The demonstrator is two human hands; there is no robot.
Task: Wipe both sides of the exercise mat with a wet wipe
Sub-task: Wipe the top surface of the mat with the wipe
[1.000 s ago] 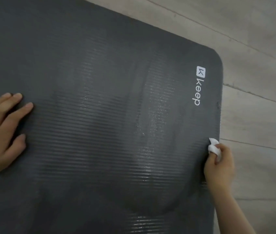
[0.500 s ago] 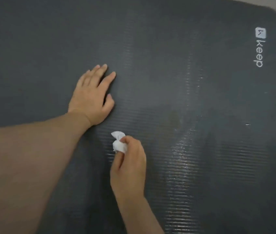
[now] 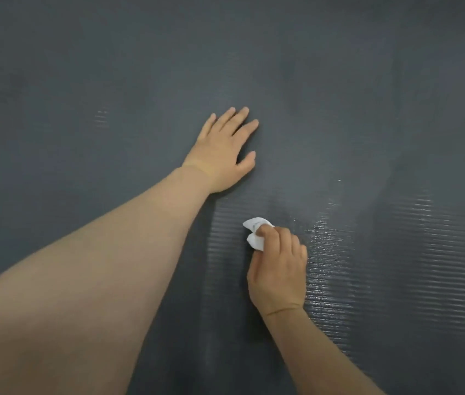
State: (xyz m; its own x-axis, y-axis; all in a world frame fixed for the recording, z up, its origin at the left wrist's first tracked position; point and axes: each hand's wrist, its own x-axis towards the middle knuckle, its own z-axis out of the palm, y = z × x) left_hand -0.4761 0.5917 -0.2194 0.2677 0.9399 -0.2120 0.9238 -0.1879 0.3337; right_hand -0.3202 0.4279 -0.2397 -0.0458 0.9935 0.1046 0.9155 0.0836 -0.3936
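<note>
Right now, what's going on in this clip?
A person is wiping a dark grey ribbed exercise mat. The right hand grips a bunched white wet wipe against the mat, while the left hand rests flat on it. A wet sheen shows right of the wipe; the mat's far left looks dry.

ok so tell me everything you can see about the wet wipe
The wet wipe is a small white sheet, crumpled into a wad, looking like soft damp tissue. The right hand holds it in a grip with curled fingers, so only its upper left part shows. It is pressed on the dark ribbed exercise mat, just below the left hand, which lies flat on the mat without touching the wipe. Shiny wet streaks lie to its right.
</note>
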